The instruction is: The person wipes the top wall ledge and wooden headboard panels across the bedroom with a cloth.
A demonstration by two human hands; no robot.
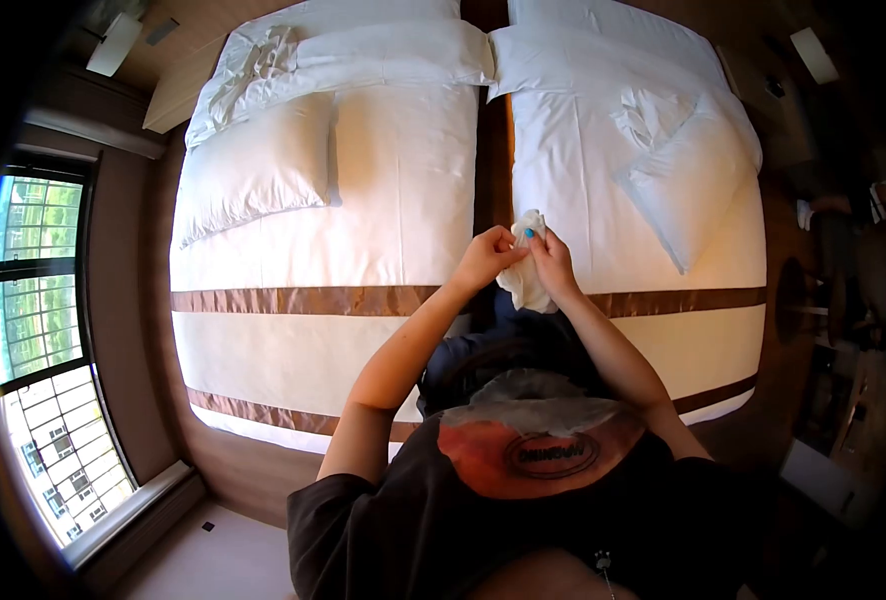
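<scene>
A crumpled white cloth (525, 285) hangs between my two hands, in front of my waist and over the gap between two beds. My right hand (556, 268) grips its upper part, with a small blue spot showing at the thumb tip. From the other side my left hand (485, 257) pinches at the cloth, thumb and fingers drawn together against its edge. The cloth is bunched at the top and falls loose below; its full shape is hidden in the folds.
The left bed (403, 200) and right bed (583, 190) have white bedding with brown bands. A pillow (263, 165) lies on the left one, another pillow (698, 185) on the right. A barred window (43, 290) is at left; dark furniture (843, 300) stands at right.
</scene>
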